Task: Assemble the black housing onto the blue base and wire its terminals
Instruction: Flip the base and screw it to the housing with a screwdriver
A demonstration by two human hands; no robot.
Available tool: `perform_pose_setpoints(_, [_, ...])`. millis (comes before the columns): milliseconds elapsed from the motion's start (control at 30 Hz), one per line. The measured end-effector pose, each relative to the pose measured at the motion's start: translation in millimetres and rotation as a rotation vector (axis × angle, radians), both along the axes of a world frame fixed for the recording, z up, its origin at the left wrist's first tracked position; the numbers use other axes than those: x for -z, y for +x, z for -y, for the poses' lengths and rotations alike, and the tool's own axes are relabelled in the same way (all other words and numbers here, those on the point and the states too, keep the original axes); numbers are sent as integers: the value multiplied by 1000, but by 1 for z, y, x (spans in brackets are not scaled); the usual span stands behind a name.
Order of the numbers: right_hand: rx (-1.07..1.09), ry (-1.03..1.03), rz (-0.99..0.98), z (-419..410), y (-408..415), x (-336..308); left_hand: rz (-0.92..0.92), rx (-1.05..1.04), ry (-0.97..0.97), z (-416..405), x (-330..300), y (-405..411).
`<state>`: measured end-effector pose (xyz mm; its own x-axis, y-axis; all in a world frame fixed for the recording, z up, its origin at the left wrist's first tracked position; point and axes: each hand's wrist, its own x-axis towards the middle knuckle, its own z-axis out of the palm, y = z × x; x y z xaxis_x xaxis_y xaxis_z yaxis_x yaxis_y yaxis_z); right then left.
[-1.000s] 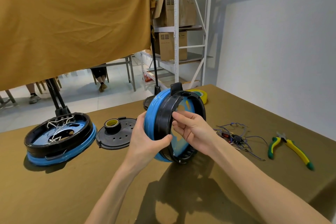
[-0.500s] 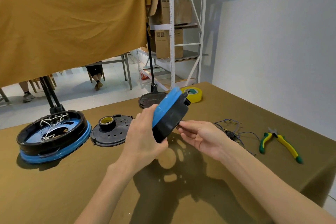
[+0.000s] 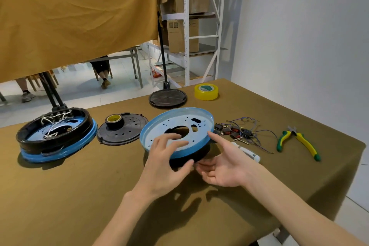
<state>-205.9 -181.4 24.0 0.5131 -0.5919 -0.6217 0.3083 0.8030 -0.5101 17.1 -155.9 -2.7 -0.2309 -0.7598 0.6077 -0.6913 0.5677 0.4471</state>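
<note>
— Where the olive tabletop (image 3: 60, 195) meets its middle, what is held?

— The blue base (image 3: 175, 132), its black housing (image 3: 191, 159) beneath, is held tilted above it. The near rim is pinched by the left hand (image 3: 165, 168), fingers laid on the plate. The right hand (image 3: 221, 168) is kept wide, palm up, beside the housing.

— And the wires?

— A wire bundle (image 3: 239, 132) is seen just right, pliers (image 3: 299, 142) beyond.

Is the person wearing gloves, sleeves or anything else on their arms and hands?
No. The left hand and right hand are bare, without gloves, rings or a watch. Both forearms are uncovered to the frame's bottom edge; no sleeve shows.
</note>
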Motion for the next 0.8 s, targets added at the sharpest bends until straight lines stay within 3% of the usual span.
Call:
perform_pose_setpoints(100, [-23,-10,-73,-1,7,1,-436,-278,6,-15,1,-3])
perform_pose_setpoints(133, [-23,-16,-98,-1,10,1,-571,-389,107,-17,1,0])
perform_pose_setpoints(200, [-9,-22,-128,0,15,0,-799,-481,570,-19,-1,8])
perform_pose_setpoints(267, [20,-14,-127,1,20,1,-1044,-297,1078,-20,-4,12])
perform_pose_setpoints(333, [39,16,-94,-1,28,5,-1215,-76,1273,-23,-7,9])
perform_pose_setpoints(400, [45,37,-58,-4,37,9,-1239,-2,1270,-20,-7,6])
perform_pose_setpoints(567, [101,75,51,-11,49,11,-1177,-153,1057,-7,-3,0])
perform_pose_setpoints(733, [75,41,246,-12,51,19,-1153,-29,1285,-1,-8,19])
perform_pose_setpoints(800, [44,43,305,-10,52,23,-1172,-40,1281,4,-5,23])
